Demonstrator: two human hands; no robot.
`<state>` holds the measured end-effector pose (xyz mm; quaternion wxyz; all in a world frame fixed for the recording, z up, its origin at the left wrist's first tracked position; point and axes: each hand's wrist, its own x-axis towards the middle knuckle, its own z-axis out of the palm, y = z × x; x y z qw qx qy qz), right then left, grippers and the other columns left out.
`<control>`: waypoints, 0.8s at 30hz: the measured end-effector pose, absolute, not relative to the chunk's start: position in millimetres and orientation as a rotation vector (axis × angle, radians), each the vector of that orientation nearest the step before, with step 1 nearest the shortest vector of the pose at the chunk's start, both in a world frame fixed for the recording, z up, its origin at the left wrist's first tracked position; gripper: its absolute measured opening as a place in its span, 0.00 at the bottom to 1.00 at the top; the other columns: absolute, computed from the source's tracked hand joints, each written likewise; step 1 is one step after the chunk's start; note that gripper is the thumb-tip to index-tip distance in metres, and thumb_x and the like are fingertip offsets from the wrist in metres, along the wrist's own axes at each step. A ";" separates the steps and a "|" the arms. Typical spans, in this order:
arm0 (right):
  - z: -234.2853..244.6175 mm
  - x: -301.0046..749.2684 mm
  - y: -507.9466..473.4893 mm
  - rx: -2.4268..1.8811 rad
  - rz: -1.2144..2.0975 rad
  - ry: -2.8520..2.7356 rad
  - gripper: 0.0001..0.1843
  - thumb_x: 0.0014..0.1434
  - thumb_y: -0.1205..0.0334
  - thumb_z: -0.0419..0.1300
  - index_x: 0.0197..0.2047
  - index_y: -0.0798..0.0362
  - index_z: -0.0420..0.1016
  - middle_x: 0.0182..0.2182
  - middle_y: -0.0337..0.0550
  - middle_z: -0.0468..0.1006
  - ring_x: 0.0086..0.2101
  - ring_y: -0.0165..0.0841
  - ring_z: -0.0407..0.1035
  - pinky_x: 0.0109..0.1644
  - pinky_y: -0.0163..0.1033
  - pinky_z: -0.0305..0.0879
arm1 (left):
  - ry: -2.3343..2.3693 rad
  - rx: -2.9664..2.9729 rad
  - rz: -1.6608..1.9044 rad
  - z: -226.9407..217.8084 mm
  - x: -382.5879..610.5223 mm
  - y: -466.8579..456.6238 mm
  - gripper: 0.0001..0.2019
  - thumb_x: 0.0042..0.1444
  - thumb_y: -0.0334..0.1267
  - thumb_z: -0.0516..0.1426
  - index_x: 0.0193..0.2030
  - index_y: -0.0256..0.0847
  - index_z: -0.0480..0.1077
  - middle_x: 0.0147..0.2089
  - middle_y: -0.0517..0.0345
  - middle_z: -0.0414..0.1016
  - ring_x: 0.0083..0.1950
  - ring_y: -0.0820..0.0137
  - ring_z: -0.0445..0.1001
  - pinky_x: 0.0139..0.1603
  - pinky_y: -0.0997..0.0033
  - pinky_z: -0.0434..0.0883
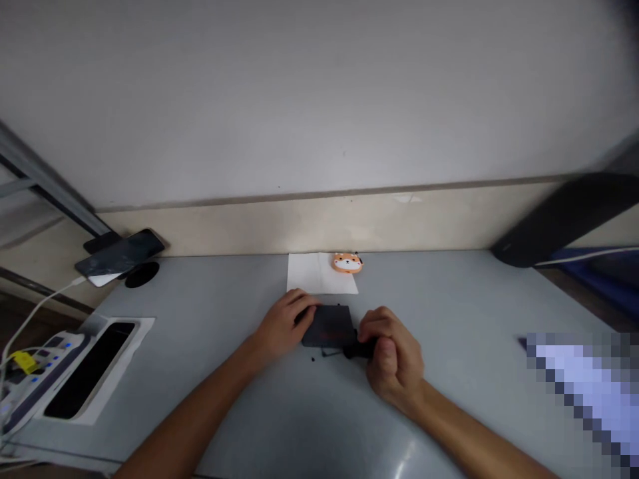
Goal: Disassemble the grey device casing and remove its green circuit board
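A flat dark rectangular device (329, 324) lies on the grey table (449, 313) in front of me. My left hand (283, 324) rests on its left edge, fingers curled over it. My right hand (392, 356) is closed around a short black tool (355, 351) whose thin tip points left along the device's near edge. A tiny dark speck, perhaps a screw (313, 360), lies on the table just in front of the device.
A white paper sheet (314, 274) with a small orange animal figure (347, 263) lies behind the device. A phone (120, 255) on a stand, a power strip (34, 362) and a white tray (90, 372) are at the left. A black object (564, 219) leans at right.
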<state>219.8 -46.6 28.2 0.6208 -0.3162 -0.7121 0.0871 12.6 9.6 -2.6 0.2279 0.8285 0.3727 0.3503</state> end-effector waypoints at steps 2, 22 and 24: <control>24.1 214.8 -48.1 -0.740 0.265 -1.640 0.16 0.73 0.61 0.45 0.36 0.49 0.69 0.26 0.42 0.70 0.26 0.35 0.66 0.28 0.41 0.63 | 1.022 2.308 0.961 -3.2 12.3 10.0 0.12 0.71 0.32 0.51 0.53 0.45 0.74 0.48 0.54 0.75 0.51 0.68 0.75 0.55 0.63 0.74; 45.6 233.7 -23.0 -0.951 0.145 -0.995 0.20 0.71 0.56 0.49 0.27 0.49 0.67 0.24 0.40 0.64 0.23 0.33 0.63 0.26 0.41 0.57 | 0.732 2.443 0.831 30.2 18.5 -10.0 0.06 0.69 0.36 0.57 0.45 0.43 0.76 0.43 0.54 0.78 0.46 0.66 0.74 0.55 0.59 0.69; 45.4 234.8 -21.7 -0.951 0.139 -0.990 0.21 0.71 0.55 0.49 0.27 0.50 0.67 0.24 0.40 0.65 0.23 0.32 0.62 0.26 0.40 0.56 | 0.744 2.441 0.839 28.2 17.6 -6.8 0.07 0.69 0.35 0.56 0.43 0.43 0.76 0.40 0.55 0.78 0.44 0.67 0.73 0.53 0.61 0.69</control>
